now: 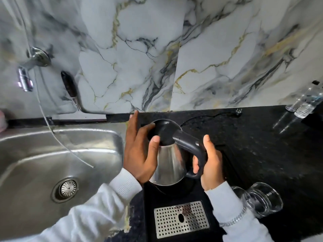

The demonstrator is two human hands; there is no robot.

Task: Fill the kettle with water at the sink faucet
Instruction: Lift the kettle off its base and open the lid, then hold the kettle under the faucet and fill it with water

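A steel kettle (168,163) with a black lid and black handle stands on its black base on the dark counter, just right of the sink. My right hand (210,165) is wrapped around the handle. My left hand (139,151) rests against the kettle's left side, fingers spread, thumb and a fingertip touching the lid. The steel sink (43,154) with a round drain lies to the left. A chrome faucet (28,70) juts from the marble wall above the sink's far left.
A perforated steel drip tray (180,219) sits in front of the kettle. An upturned glass (260,199) lies at the right, water bottles (307,102) at the far right. A thin hose (52,133) hangs into the sink; a dark sprayer (69,86) hangs on the wall.
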